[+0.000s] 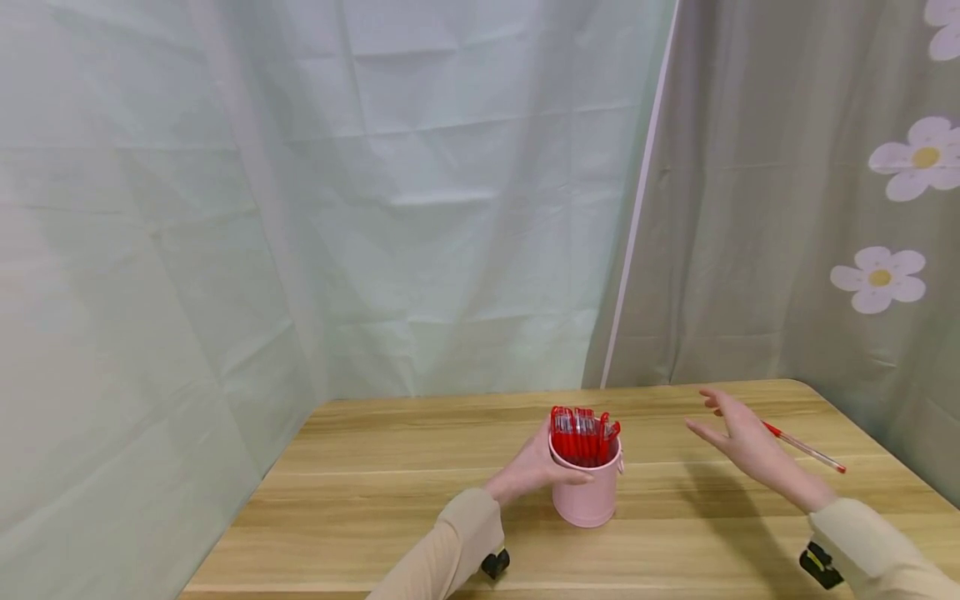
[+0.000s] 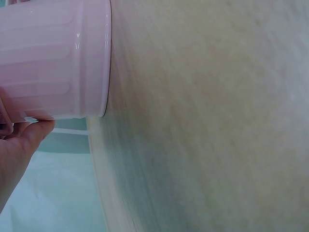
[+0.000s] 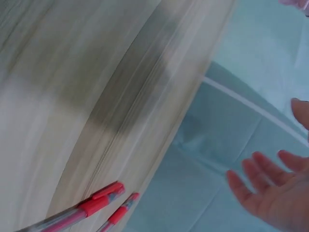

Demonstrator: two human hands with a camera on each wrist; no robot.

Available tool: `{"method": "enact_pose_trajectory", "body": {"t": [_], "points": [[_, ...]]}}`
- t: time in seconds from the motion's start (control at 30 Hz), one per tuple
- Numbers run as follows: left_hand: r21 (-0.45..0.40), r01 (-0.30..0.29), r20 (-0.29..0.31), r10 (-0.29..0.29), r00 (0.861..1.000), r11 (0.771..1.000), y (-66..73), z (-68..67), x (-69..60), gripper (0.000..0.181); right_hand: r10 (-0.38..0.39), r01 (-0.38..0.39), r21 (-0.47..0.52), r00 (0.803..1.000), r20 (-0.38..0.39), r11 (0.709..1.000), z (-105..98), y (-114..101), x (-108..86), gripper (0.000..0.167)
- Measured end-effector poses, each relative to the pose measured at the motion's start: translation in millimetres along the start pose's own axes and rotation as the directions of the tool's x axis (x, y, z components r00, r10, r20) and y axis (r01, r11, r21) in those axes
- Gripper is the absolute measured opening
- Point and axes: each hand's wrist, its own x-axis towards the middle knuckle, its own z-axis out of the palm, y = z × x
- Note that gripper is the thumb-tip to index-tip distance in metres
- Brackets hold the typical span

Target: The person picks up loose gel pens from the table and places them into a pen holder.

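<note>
A pink bucket (image 1: 587,500) stands upright on the wooden table, filled with several red-capped pens (image 1: 576,437). My left hand (image 1: 531,468) grips it from the left near the rim, the thumb across its near side. In the left wrist view the bucket (image 2: 46,63) looks sideways, with part of the left hand (image 2: 17,150) at its wall. Over the table to the right, my right hand (image 1: 753,446) hovers with spread fingers and holds nothing. Beside it lies a red pen (image 1: 810,452). The right wrist view shows two red-capped pens (image 3: 99,202) on the table, apart from the right hand (image 3: 277,195).
The wooden table (image 1: 375,492) ends at a pale curtain (image 1: 465,208) behind it and on the left. A grey curtain (image 1: 742,208) with white flowers hangs at the right.
</note>
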Motion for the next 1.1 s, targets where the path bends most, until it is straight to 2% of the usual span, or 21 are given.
{"method": "enact_pose_trajectory", "body": {"t": [0.27, 0.43, 0.57, 0.67, 0.87, 0.97, 1.1], "points": [[0.012, 0.023, -0.011, -0.023, 1.000, 1.000, 0.3, -1.4, -0.7, 0.079, 0.113, -0.093, -0.150, 0.985, 0.130, 0.984, -4, 14, -11.6, 0.067], [0.012, 0.025, -0.012, -0.025, 1.000, 1.000, 0.4, -1.9, -1.2, 0.079, 0.168, -0.124, -0.253, 0.972, 0.162, 0.959, -4, 25, -15.7, 0.066], [0.009, 0.014, -0.007, -0.014, 1.000, 1.000, 1.1, -1.9, -0.6, 0.079, 0.184, -0.126, -0.303, 0.968, 0.169, 0.944, -6, 34, -16.6, 0.067], [0.011, -0.007, 0.007, 0.007, 1.000, 1.000, 0.8, -1.8, 0.4, 0.079, 0.169, -0.099, -0.337, 0.968, 0.184, 0.936, -8, 41, -19.2, 0.059], [0.006, -0.009, 0.027, 0.009, 1.000, 1.000, 0.4, -1.3, 0.5, 0.079, 0.160, -0.075, -0.364, 0.965, 0.207, 0.928, -11, 53, -27.2, 0.027], [0.000, -0.012, 0.022, 0.012, 1.000, 1.000, 0.9, -1.4, 0.2, 0.079, 0.171, -0.082, -0.380, 0.963, 0.206, 0.921, -11, 56, -29.7, 0.024], [0.014, -0.009, 0.019, 0.008, 1.000, 1.000, 1.1, -1.9, 0.5, 0.079, 0.187, -0.083, -0.395, 0.955, 0.232, 0.915, -11, 58, -31.1, 0.027]]}}
